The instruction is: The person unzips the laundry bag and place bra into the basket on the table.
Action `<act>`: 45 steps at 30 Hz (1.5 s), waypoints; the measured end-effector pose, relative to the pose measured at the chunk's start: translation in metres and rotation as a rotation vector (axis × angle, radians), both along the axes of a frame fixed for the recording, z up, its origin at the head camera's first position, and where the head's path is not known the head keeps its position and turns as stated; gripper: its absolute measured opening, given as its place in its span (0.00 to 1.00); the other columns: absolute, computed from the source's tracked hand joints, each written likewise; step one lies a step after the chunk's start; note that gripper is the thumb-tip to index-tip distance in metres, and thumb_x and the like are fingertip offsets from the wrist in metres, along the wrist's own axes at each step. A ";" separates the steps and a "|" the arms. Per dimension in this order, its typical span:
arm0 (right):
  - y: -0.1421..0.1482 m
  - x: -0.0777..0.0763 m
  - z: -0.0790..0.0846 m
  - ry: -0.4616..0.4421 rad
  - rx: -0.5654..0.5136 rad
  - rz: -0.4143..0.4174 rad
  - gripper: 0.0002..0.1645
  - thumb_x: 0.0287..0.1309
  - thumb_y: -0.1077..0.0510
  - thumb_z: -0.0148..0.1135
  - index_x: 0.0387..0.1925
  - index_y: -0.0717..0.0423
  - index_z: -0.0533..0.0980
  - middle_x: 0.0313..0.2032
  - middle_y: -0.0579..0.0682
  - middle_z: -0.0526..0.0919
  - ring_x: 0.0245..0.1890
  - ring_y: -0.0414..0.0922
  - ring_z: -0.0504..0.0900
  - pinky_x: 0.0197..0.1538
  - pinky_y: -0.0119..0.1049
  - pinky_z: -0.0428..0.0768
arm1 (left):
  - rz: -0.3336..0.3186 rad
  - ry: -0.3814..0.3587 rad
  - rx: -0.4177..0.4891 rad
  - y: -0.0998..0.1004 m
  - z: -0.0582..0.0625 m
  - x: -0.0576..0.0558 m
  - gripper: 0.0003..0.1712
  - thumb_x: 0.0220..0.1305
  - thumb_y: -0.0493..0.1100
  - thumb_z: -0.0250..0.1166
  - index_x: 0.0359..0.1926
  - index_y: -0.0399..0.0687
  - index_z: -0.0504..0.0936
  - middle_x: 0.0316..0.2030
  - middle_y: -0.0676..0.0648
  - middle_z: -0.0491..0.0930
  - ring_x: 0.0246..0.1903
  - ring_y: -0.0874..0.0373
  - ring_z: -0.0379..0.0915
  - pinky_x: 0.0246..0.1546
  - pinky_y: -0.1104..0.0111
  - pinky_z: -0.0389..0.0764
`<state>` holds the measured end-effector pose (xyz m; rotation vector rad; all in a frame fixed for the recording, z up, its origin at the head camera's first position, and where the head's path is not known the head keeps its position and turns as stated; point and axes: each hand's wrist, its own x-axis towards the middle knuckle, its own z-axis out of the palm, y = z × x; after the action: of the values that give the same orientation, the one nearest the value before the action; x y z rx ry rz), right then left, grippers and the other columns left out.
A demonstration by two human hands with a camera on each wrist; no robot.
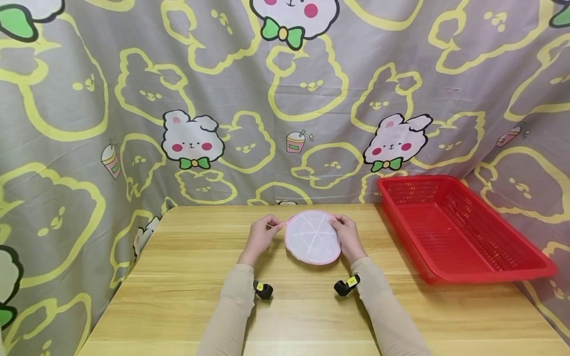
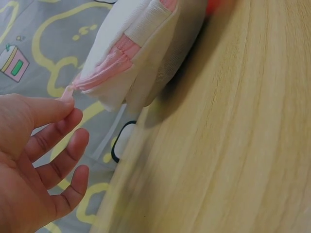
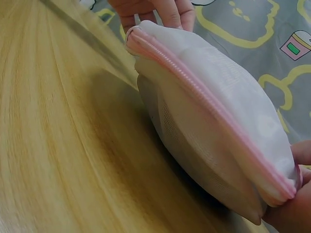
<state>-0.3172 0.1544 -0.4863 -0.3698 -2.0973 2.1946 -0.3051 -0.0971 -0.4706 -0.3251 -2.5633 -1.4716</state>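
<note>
A round, padded white mesh laundry bag [image 1: 313,237] with a pink zipper round its rim is held up over the table. At its left edge my left hand [image 1: 262,235] pinches the light pink zipper pull [image 2: 67,92] between thumb and index finger, the other fingers loosely bent. My right hand [image 1: 347,235] grips the opposite edge, thumb on the white face. In the right wrist view the zipper [image 3: 194,90] runs along the rim with its teeth together, and the fingers of the right hand [image 3: 299,194] are partly hidden at the image edge.
A red plastic basket [image 1: 403,198] with slotted walls stands at the right of the wooden table [image 1: 187,277]. Behind and beside the table hangs a grey curtain [image 1: 249,99] with rabbit and bear prints. Each wrist wears a small black camera [image 1: 263,290].
</note>
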 end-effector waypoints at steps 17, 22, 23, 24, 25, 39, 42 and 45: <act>0.001 0.000 -0.001 -0.002 -0.016 -0.018 0.16 0.67 0.65 0.55 0.52 0.71 0.72 0.41 0.51 0.75 0.33 0.33 0.75 0.36 0.21 0.76 | -0.007 -0.015 -0.014 0.001 0.001 0.002 0.04 0.64 0.41 0.66 0.32 0.47 0.81 0.32 0.47 0.81 0.30 0.59 0.73 0.33 0.69 0.75; 0.001 0.002 0.000 -0.004 -0.023 -0.028 0.16 0.66 0.65 0.55 0.53 0.71 0.72 0.43 0.52 0.75 0.34 0.33 0.75 0.37 0.20 0.76 | -0.006 -0.017 -0.012 0.001 0.001 0.001 0.04 0.63 0.41 0.66 0.32 0.47 0.81 0.32 0.46 0.81 0.30 0.59 0.73 0.34 0.69 0.75; 0.001 0.002 0.001 -0.003 -0.027 -0.029 0.16 0.66 0.65 0.55 0.53 0.71 0.71 0.43 0.52 0.75 0.34 0.33 0.75 0.37 0.20 0.76 | -0.006 -0.017 -0.011 0.001 0.000 0.001 0.04 0.63 0.41 0.66 0.32 0.47 0.81 0.32 0.46 0.81 0.31 0.59 0.74 0.34 0.69 0.75; 0.002 0.002 0.001 -0.004 -0.030 -0.034 0.16 0.66 0.65 0.55 0.53 0.71 0.72 0.42 0.52 0.75 0.34 0.33 0.75 0.37 0.20 0.76 | -0.006 -0.017 -0.012 0.001 0.000 0.001 0.04 0.63 0.41 0.66 0.32 0.47 0.81 0.32 0.46 0.81 0.31 0.59 0.74 0.34 0.69 0.75; 0.002 0.003 0.001 -0.003 -0.035 -0.038 0.16 0.66 0.65 0.55 0.52 0.71 0.72 0.41 0.51 0.75 0.34 0.33 0.75 0.37 0.20 0.76 | -0.007 -0.017 -0.013 0.001 0.000 0.001 0.04 0.63 0.41 0.66 0.32 0.47 0.81 0.32 0.46 0.81 0.31 0.59 0.74 0.35 0.69 0.75; 0.002 0.003 0.003 -0.021 -0.046 -0.066 0.15 0.67 0.63 0.54 0.52 0.68 0.71 0.35 0.45 0.72 0.32 0.34 0.73 0.35 0.22 0.74 | -0.016 -0.029 -0.025 0.001 0.001 0.002 0.04 0.63 0.41 0.66 0.32 0.47 0.81 0.32 0.47 0.81 0.32 0.58 0.74 0.36 0.68 0.75; 0.002 0.003 0.003 -0.026 -0.048 -0.075 0.15 0.67 0.63 0.54 0.52 0.67 0.71 0.36 0.46 0.72 0.32 0.34 0.73 0.35 0.22 0.74 | -0.017 -0.033 -0.024 0.001 0.001 0.002 0.04 0.63 0.41 0.66 0.32 0.48 0.81 0.32 0.47 0.81 0.32 0.59 0.74 0.36 0.68 0.75; 0.002 0.002 0.004 -0.032 -0.048 -0.078 0.16 0.67 0.63 0.54 0.52 0.68 0.71 0.36 0.46 0.72 0.33 0.34 0.73 0.35 0.22 0.74 | -0.021 -0.034 -0.023 0.001 0.000 0.001 0.04 0.63 0.41 0.66 0.32 0.48 0.81 0.32 0.47 0.81 0.31 0.59 0.73 0.35 0.68 0.74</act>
<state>-0.3150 0.1566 -0.4827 -0.4853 -2.0128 2.2125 -0.3036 -0.0961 -0.4702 -0.3338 -2.6129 -1.4675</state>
